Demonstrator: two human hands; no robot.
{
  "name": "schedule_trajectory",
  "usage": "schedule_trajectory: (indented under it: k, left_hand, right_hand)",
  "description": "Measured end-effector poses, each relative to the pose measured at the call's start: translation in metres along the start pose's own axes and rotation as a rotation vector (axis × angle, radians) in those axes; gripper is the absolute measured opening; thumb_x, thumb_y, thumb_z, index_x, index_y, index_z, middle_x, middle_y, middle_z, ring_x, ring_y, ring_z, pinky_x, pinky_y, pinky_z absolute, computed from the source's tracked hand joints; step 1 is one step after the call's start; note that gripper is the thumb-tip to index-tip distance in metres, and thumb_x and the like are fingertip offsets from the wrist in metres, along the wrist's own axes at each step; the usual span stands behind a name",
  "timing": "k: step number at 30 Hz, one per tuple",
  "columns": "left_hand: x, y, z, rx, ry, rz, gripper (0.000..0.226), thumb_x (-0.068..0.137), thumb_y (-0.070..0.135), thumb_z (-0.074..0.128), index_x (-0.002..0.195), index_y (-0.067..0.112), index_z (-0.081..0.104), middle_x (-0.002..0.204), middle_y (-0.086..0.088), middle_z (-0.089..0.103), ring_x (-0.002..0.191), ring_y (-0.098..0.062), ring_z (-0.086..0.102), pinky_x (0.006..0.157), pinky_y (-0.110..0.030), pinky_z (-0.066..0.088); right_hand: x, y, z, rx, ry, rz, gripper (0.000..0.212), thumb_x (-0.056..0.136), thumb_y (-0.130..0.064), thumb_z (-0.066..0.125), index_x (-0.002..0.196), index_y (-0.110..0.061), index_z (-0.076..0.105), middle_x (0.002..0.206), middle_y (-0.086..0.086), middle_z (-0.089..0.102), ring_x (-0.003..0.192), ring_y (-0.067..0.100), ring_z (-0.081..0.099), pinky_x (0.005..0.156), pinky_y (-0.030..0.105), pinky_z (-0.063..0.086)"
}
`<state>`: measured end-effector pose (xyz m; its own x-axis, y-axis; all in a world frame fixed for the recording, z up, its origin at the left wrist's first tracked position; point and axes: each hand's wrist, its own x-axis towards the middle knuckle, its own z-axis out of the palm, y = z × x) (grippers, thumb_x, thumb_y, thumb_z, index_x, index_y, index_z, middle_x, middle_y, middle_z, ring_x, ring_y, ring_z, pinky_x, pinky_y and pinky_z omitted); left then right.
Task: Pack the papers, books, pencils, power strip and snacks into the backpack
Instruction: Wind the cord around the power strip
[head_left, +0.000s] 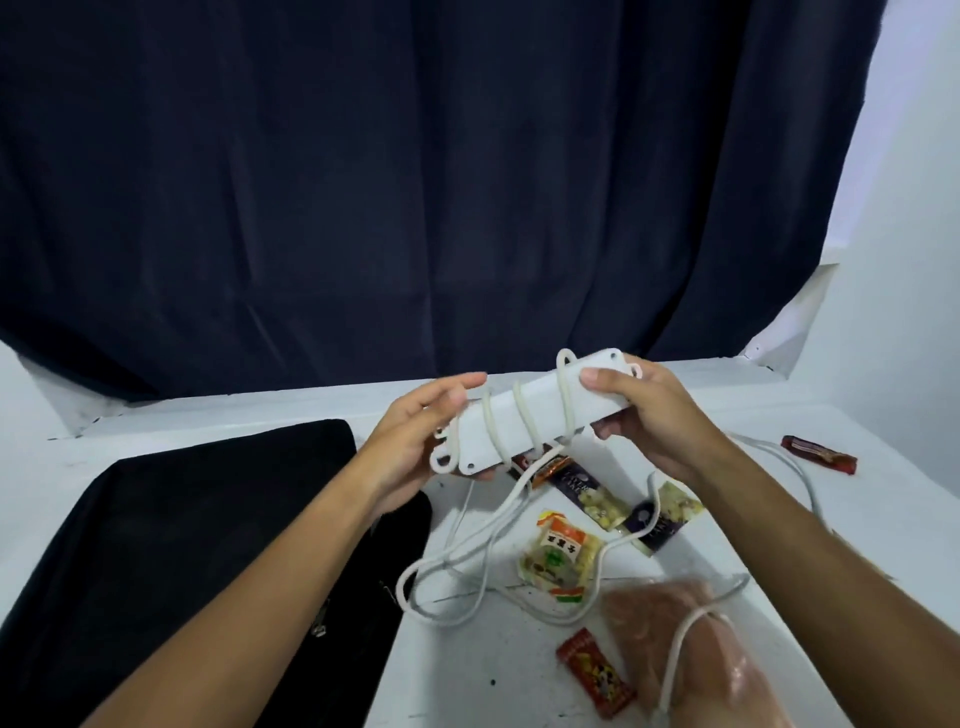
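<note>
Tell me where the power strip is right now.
The power strip is held up in mid-frame of the head view, above the table, between the left hand and right hand, with the backpack lower left and snacks beneath.

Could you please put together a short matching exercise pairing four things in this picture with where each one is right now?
Things:
1. power strip
2. backpack
3. red snack bar
4. pink plastic bag

Places:
A. lying flat on the table's left side
B. alone near the table's far right edge
C. held above the table between the left hand and the right hand, cord partly wound around it
D. at the near right of the table, with a loop of cord lying across it

Pairs: 1-C, 2-A, 3-B, 4-D
</note>
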<state>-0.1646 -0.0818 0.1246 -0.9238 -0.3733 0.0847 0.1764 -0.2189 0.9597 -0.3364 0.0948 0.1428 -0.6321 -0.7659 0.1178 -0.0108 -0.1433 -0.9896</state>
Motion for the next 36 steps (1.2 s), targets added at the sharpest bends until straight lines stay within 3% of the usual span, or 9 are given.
schedule_trajectory:
  k: [6, 14, 17, 23, 26, 29, 32, 34, 36]
  left_hand:
    - [-0.004, 0.008, 0.022, 0.060, 0.161, 0.079, 0.059, 0.063, 0.007, 0.080, 0.120, 0.011, 0.063, 0.097, -0.004, 0.067, 0.076, -0.022, 0.069, 0.052, -0.032, 0.056]
    - [-0.008, 0.026, 0.029, 0.121, 0.221, 0.116, 0.054, 0.056, 0.007, 0.082, 0.108, 0.009, 0.069, 0.099, -0.014, 0.064, 0.074, -0.023, 0.068, 0.055, -0.033, 0.055]
    - [-0.009, 0.028, 0.044, 0.111, 0.209, 0.127, 0.056, 0.058, 0.004, 0.086, 0.111, 0.009, 0.068, 0.099, -0.014, 0.062, 0.074, -0.024, 0.067, 0.055, -0.032, 0.053]
    - [-0.015, 0.033, 0.057, 0.183, 0.127, 0.152, 0.058, 0.062, 0.001, 0.079, 0.118, 0.006, 0.064, 0.098, -0.016, 0.062, 0.071, -0.025, 0.066, 0.055, -0.030, 0.051]
    - [-0.016, 0.034, 0.065, 0.258, 0.179, 0.192, 0.058, 0.060, 0.004, 0.082, 0.115, 0.009, 0.066, 0.096, -0.014, 0.064, 0.074, -0.027, 0.066, 0.057, -0.031, 0.052]
    - [-0.017, 0.036, 0.075, 0.293, 0.272, 0.265, 0.065, 0.057, 0.009, 0.085, 0.118, 0.017, 0.064, 0.102, -0.003, 0.068, 0.083, -0.025, 0.070, 0.059, -0.036, 0.056]
    - [-0.018, 0.039, 0.082, 0.544, 0.331, 0.442, 0.076, 0.055, 0.022, 0.089, 0.125, 0.021, 0.059, 0.120, -0.003, 0.062, 0.100, -0.015, 0.066, 0.070, -0.034, 0.058]
    - [-0.022, 0.040, 0.079, 0.890, 0.361, 0.695, 0.082, 0.055, 0.040, 0.091, 0.128, 0.023, 0.057, 0.132, -0.001, 0.054, 0.117, -0.013, 0.056, 0.092, -0.026, 0.050]
    - [-0.022, 0.041, 0.077, 1.345, 0.324, 0.945, 0.081, 0.064, 0.057, 0.079, 0.132, 0.021, 0.054, 0.145, -0.009, 0.044, 0.136, -0.022, 0.040, 0.111, -0.037, 0.034]
  right_hand:
    - [-0.013, 0.008, 0.029, 0.324, 0.057, 0.113, 0.021, 0.083, -0.025, 0.067, 0.097, -0.010, 0.067, 0.077, 0.004, 0.067, 0.062, 0.014, 0.055, 0.056, 0.025, 0.045]
    - [-0.027, 0.015, 0.043, 0.750, -0.147, 0.064, 0.066, 0.068, -0.010, 0.081, 0.127, 0.002, 0.054, 0.123, 0.021, 0.062, 0.101, 0.029, 0.064, 0.087, 0.048, 0.054]
    - [-0.031, 0.010, 0.045, 0.624, -0.135, -0.016, 0.046, 0.080, -0.003, 0.067, 0.124, 0.001, 0.056, 0.124, 0.022, 0.062, 0.107, 0.034, 0.063, 0.101, 0.061, 0.040]
    - [-0.038, 0.000, 0.034, 0.466, -0.137, -0.008, 0.051, 0.071, -0.016, 0.076, 0.120, -0.004, 0.062, 0.118, 0.024, 0.064, 0.103, 0.040, 0.061, 0.097, 0.063, 0.040]
    - [-0.042, -0.001, 0.027, 0.461, -0.158, 0.062, 0.049, 0.063, -0.022, 0.084, 0.108, -0.009, 0.070, 0.109, 0.022, 0.068, 0.093, 0.035, 0.061, 0.076, 0.049, 0.056]
    - [-0.045, -0.007, 0.023, 0.517, -0.166, 0.114, 0.038, 0.072, -0.017, 0.074, 0.108, -0.005, 0.070, 0.105, 0.021, 0.067, 0.087, 0.031, 0.060, 0.063, 0.034, 0.056]
    - [-0.045, -0.014, 0.022, 0.617, -0.157, 0.129, 0.046, 0.076, -0.017, 0.071, 0.116, 0.004, 0.063, 0.107, 0.022, 0.066, 0.084, 0.026, 0.062, 0.063, 0.028, 0.057]
    - [-0.045, -0.018, 0.020, 0.669, -0.121, 0.143, 0.043, 0.073, -0.018, 0.073, 0.111, 0.002, 0.067, 0.106, 0.021, 0.068, 0.083, 0.025, 0.065, 0.061, 0.025, 0.057]
    - [-0.043, -0.021, 0.017, 0.676, -0.081, 0.143, 0.032, 0.070, -0.018, 0.075, 0.098, -0.003, 0.073, 0.102, 0.019, 0.069, 0.080, 0.023, 0.067, 0.058, 0.025, 0.057]
